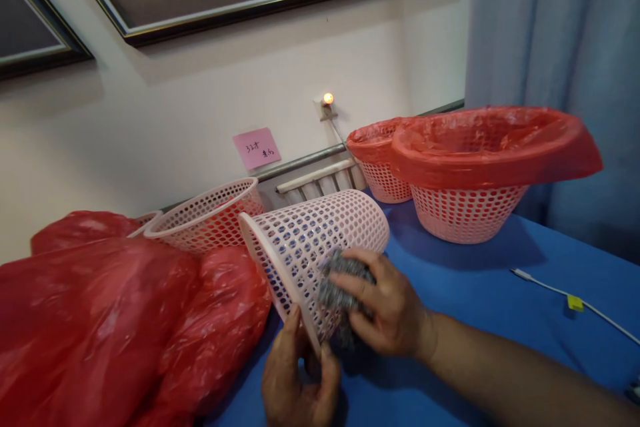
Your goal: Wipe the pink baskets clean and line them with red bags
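The pale basket [357, 221] is tipped on its side in front of the person, over the blue table [470, 300], its mouth turned toward the left and its base end toward the right; whether its underside rests on the table is hard to tell. The left hand [295, 380] is clamped on the near, lower part of the rim, thumb and fingers pinching it, while the right hand [393, 303] is closed around a grey cloth [345, 280] and presses it to the perforated wall. The hands are close but apart. The step looks like wiping the outside of the wall, and it would go well with a firm pinch at the rim, so the basket does not roll under the pressure. The cloth is best kept bunched flat under the fingers, since a loose fold could snag in the holes; long strokes from rim to base, with light pressure, should suit a wall that looks thin and likely to flex. Turning the basket by its rim would bring round fresh wall. Care is due on the left, where red bags [125, 320] lie close to the mouth and could catch on the rim.
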`<state>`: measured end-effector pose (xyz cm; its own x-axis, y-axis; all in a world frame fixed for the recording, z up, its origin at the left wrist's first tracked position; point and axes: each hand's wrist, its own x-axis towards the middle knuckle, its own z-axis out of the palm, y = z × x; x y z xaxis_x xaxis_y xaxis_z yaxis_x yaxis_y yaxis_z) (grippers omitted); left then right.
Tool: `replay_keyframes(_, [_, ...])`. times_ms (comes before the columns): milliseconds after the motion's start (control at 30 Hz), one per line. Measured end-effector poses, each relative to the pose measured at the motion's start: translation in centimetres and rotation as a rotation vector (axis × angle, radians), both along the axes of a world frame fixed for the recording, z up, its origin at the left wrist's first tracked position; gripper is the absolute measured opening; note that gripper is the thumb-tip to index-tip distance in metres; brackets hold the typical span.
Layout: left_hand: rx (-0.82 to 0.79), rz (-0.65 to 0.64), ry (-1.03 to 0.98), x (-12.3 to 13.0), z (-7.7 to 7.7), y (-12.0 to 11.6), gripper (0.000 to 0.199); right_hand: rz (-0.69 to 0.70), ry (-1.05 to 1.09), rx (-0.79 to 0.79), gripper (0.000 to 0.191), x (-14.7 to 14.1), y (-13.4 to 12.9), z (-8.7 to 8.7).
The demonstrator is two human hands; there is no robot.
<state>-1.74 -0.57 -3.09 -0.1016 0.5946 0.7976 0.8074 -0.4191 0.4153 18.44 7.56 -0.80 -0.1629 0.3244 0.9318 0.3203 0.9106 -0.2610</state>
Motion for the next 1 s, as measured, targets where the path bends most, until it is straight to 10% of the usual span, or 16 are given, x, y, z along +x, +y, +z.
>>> replay_keyframes(233, [-0.047, -0.046, 0.012, 0.8, 0.0, -0.1, 0.071, -0.428, 0.259, -0.505, 0.038, 3.4, 7.9, -1.7])
replay_keyframes(533, [-0.102, -0.104, 0.155, -0.6, -0.1, -0.3, 0.082, 0.07, -0.075, 0.152, 0.055, 0.4, -0.6, 0.7])
replay_keyframes(767, [-0.16, -0.12, 0.089, -0.5, -0.8, -0.5, 0.084, -0.405, 0.188, -0.354, 0.04, 3.1, 5.6, -0.4])
replay_keyframes(1000, [-0.162, -0.19, -0.2, 1.3, -0.9, -0.4, 0.07, -0.082, -0.038, 0.023, 0.056, 1.5, 0.7, 1.0])
